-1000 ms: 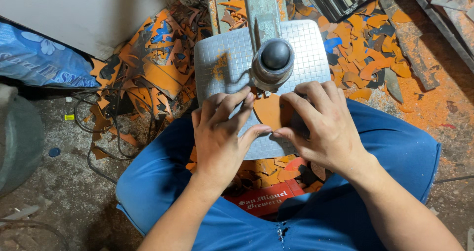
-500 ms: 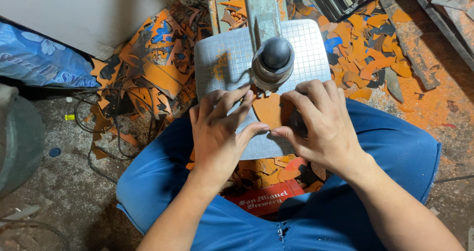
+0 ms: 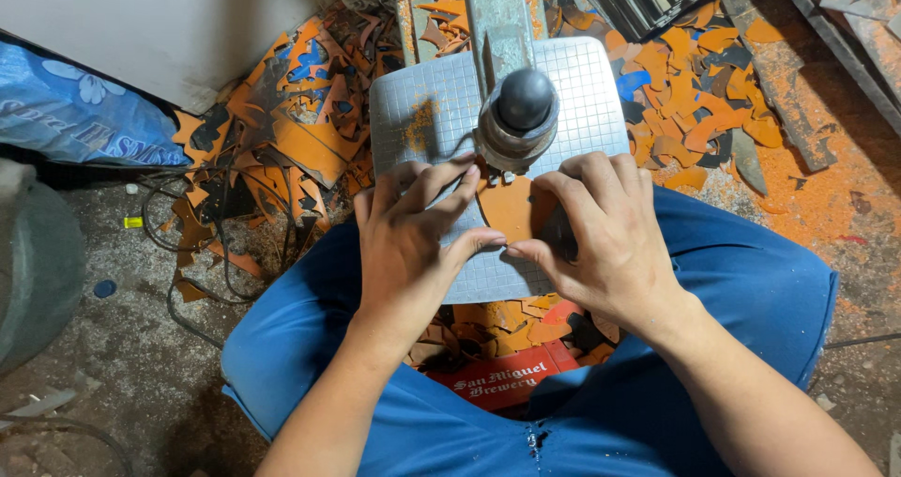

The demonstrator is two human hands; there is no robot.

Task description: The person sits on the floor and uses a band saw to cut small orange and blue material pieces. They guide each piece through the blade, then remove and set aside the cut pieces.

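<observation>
Orange sheet piece (image 3: 511, 209), rounded at its near edge, lies flat on the gridded metal table (image 3: 427, 101) of a small machine, directly at 6 o'clock from the machine's round dark head (image 3: 524, 101). At 9 o'clock of the piece, the left hand (image 3: 408, 242) lies palm down, fingers spread and stretched toward 1 o'clock, fingertips pressing the piece's left edge, thumb tip at its near corner; it pins rather than clasps. At 3 o'clock, the right hand (image 3: 610, 242) arches over the piece, knuckles up, fingers bent toward 11 o'clock, thumb meeting the left thumb; it too presses down. Both forearms run in from 6 o'clock over blue-clad knees. Orange offcuts (image 3: 310, 139) litter the floor at 10 and 2 o'clock.
</observation>
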